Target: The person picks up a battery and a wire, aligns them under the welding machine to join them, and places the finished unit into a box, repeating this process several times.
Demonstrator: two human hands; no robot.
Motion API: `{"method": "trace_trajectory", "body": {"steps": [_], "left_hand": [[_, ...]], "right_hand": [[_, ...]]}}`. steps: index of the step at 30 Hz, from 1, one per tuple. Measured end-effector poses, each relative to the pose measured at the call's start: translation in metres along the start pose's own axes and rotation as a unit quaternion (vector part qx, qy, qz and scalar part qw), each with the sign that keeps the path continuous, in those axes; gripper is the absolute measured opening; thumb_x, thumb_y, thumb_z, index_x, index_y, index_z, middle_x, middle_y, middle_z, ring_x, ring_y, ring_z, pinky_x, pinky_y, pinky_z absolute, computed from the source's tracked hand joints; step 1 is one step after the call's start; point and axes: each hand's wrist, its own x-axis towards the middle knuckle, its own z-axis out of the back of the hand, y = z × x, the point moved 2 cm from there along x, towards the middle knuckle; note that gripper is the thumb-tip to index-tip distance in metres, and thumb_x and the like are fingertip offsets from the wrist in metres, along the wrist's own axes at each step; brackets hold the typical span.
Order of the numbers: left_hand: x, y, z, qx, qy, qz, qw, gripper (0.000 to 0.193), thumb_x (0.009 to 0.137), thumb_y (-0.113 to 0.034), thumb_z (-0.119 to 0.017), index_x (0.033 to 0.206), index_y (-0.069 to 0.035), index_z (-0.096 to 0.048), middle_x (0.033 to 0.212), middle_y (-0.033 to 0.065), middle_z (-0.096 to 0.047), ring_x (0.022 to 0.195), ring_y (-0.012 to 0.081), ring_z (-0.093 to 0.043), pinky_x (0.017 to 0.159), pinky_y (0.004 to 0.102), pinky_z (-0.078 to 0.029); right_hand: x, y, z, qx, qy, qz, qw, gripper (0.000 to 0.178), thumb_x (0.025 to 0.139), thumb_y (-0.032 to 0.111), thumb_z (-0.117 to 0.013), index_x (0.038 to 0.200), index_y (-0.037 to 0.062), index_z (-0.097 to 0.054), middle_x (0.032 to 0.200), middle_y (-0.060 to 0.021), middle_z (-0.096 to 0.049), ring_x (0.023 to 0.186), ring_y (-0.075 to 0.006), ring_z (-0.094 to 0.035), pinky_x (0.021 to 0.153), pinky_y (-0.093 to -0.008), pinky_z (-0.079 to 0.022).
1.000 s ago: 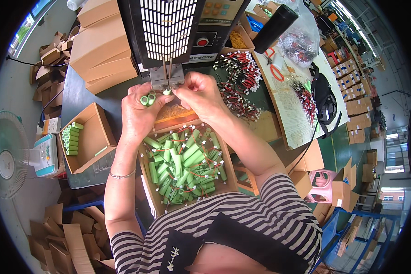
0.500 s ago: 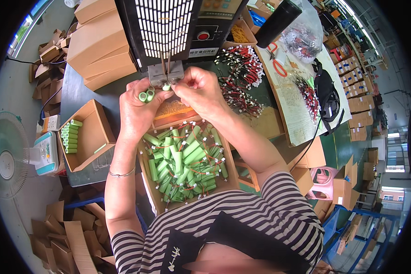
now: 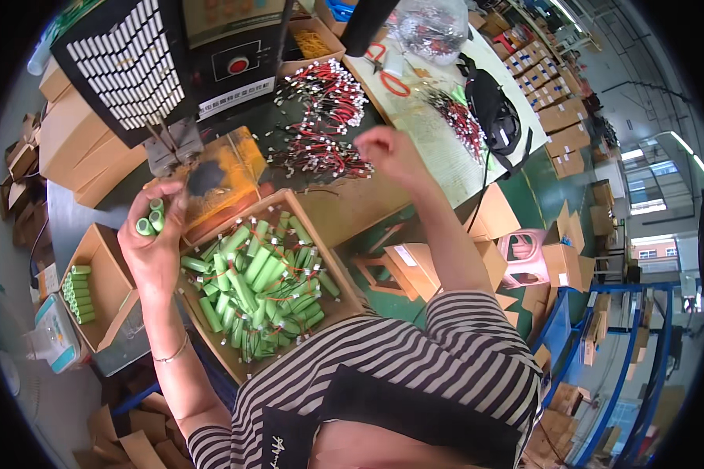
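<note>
My left hand (image 3: 150,246) is closed around a few green cylindrical battery cells (image 3: 156,211), their ends showing between the fingers. It is just below the metal electrode head (image 3: 174,148) of a black spot-welding machine (image 3: 238,66). My right hand (image 3: 395,160) is raised at the right edge of a heap of red and black wire leads with white connectors (image 3: 321,148). Its fingers are curled in; whether a lead is between them does not show. A cardboard box (image 3: 340,273) of green cells with leads attached lies between my forearms.
An orange-topped block (image 3: 246,160) sits beside the electrode head. Another box (image 3: 109,305) holds several bare green cells at left. Red-handled scissors (image 3: 393,84), a black bag (image 3: 497,117) and more leads (image 3: 457,125) lie on the pale table. Cardboard boxes (image 3: 94,148) are stacked behind.
My right hand has left the electrode head and moved right to the wire leads. The left hand has drawn slightly away from the electrodes, still holding cells. The whole view has swung right.
</note>
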Motion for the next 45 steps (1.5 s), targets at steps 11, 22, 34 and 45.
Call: {"method": "trace_trajectory", "body": {"steps": [11,22,34,45], "left_hand": [[0.002,0.004,0.0,0.237,-0.051,-0.138,0.96,0.025,0.082,-0.027,-0.067,0.092,-0.003,-0.068,0.101,0.0065,-0.059,0.097,0.0199,-0.053,0.086,0.0325,-0.039],[0.009,0.003,-0.011,0.12,-0.016,-0.09,0.989,0.03,0.086,-0.03,-0.062,0.095,-0.002,-0.066,0.076,0.0026,-0.045,0.073,0.0141,-0.042,0.067,0.0252,-0.036],[0.009,0.009,-0.008,0.117,-0.014,-0.052,0.992,0.028,0.088,-0.027,-0.06,0.097,0.0,-0.062,0.083,0.0028,-0.056,0.081,0.0132,-0.05,0.078,0.0235,-0.039],[0.007,0.003,-0.009,0.116,-0.007,-0.067,0.991,0.021,0.088,-0.021,-0.06,0.095,-0.001,-0.06,0.092,0.0036,-0.058,0.086,0.016,-0.053,0.081,0.0254,-0.039]], "right_hand": [[-0.012,0.023,-0.066,-0.342,0.125,0.034,0.931,0.013,0.073,0.016,-0.063,0.073,0.0041,-0.061,0.078,-0.0125,-0.063,0.074,-0.0356,-0.06,0.066,-0.0447,-0.048],[-0.018,0.009,-0.037,0.467,-0.013,-0.065,0.882,0.015,0.086,0.011,-0.057,0.092,-0.0025,-0.054,0.082,-0.0121,-0.062,0.062,-0.0166,-0.061,0.047,-0.0268,-0.047],[-0.016,-0.001,-0.009,-0.232,-0.073,0.169,0.955,0.009,0.075,0.001,-0.063,0.084,0.0038,-0.061,0.078,-0.0078,-0.054,0.067,-0.0202,-0.057,0.057,-0.0296,-0.045],[0.016,0.024,-0.009,-0.213,0.016,0.119,0.97,0.014,0.071,-0.003,-0.06,0.083,0.0047,-0.06,0.083,-0.0101,-0.056,0.071,-0.0268,-0.058,0.061,-0.0351,-0.047]]}}
